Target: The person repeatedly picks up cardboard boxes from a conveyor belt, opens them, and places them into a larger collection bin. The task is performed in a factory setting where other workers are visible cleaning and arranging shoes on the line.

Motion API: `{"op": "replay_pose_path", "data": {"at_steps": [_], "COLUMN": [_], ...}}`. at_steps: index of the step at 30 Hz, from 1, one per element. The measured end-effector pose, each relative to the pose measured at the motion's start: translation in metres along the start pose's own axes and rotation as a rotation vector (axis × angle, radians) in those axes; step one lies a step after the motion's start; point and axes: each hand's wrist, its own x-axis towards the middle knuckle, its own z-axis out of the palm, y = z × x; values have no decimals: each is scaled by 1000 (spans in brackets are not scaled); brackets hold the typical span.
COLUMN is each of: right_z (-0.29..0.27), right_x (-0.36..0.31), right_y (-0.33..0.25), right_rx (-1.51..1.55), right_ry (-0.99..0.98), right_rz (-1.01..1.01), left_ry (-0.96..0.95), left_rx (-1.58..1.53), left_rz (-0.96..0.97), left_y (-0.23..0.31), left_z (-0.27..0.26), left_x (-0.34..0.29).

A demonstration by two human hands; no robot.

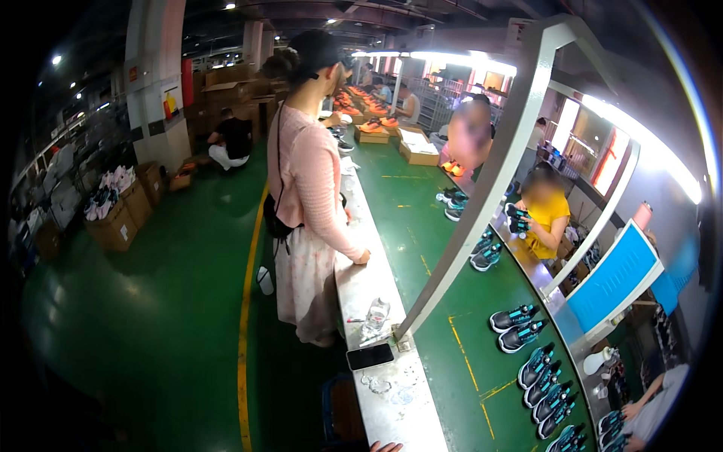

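My visible hand (387, 447) is on the bench (410, 423) below the phone (370, 357); I can't tell its fingers' grip. Black-teal sneakers (523, 337) stand right of the phone. I'd judge this a pause; handling one calls for reaching rightward.

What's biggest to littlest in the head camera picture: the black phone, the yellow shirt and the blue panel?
1. Blue panel
2. Yellow shirt
3. Black phone
That's how they look here; real sizes may differ.
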Motion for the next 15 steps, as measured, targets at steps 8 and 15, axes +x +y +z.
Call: {"op": "replay_pose_path", "data": {"at_steps": [8,15], "right_z": [1,9], "right_x": [12,11], "right_y": [-5,6], "right_rx": [-28,-14], "right_ry": [-30,-46], "right_rz": [14,24], "left_ry": [3,-72], "left_rx": [94,88], "left_rz": [-28,-43], "left_y": [-10,-23], "left_z": [19,27], "left_x": [18,23]}}
